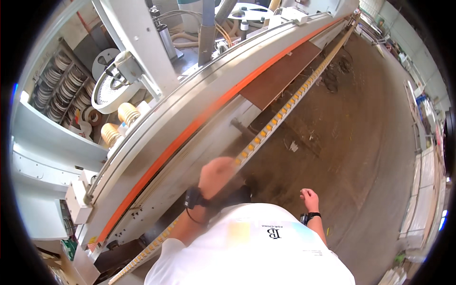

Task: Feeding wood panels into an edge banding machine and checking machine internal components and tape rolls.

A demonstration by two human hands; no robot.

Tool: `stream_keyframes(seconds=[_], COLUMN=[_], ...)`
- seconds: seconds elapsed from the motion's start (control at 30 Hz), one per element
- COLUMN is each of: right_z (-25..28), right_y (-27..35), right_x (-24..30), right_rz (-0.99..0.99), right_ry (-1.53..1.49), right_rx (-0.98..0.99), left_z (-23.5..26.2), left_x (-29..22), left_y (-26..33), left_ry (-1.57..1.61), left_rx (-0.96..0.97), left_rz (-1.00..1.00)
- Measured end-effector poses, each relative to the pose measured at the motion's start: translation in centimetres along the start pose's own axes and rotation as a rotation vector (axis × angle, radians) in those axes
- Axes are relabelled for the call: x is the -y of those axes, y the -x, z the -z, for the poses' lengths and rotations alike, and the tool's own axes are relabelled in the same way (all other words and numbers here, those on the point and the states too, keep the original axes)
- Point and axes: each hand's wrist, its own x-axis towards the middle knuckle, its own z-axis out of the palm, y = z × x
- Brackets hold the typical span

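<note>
Left hand: where the roller rail (280, 114) runs along the long machine (156, 142), we see our left hand (217, 173) resting on it, blurred; we cannot tell its grip.
Right hand: our right hand (309, 197) hangs loosely curled, empty, over the dusty floor (361, 142).
Brown panel: the brown panel (280, 73) lies farther along the machine, beside the orange strip (190, 130).

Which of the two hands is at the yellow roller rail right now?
The left hand, blurred, sits at the rail of yellow rollers on the machine's edge. The right hand hangs apart over the dusty floor, loosely curled and empty.
</note>
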Motion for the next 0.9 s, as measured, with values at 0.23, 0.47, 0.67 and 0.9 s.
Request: stream_keyframes(seconds=[0.23,0.47,0.67,0.9], right_z=[-4.6,-7.8,-13.4,-19.9], right_y=[-11.6,-26.1,-40.4,-56.1], right_x=[17.9,34.4,48.8,61.0], right_rz=[0.197,0.522,0.796,1.33], right_ry=[0.035,0.055,0.039,0.202], right_rx=[0.178,0.173,0.311,0.198], left_z=[4.0,6.4,3.7,0.8], left_x=[-0.4,-1.2,0.1,1.9], left_y=[-15.1,-26.4,-30.5,-35.5], left_ry=[-0.245,-0.698,-1.107,-1.215], left_rx=[-0.445,-0.805,-0.805,-1.077], left_rz=[-0.174,-0.221,0.004,0.127])
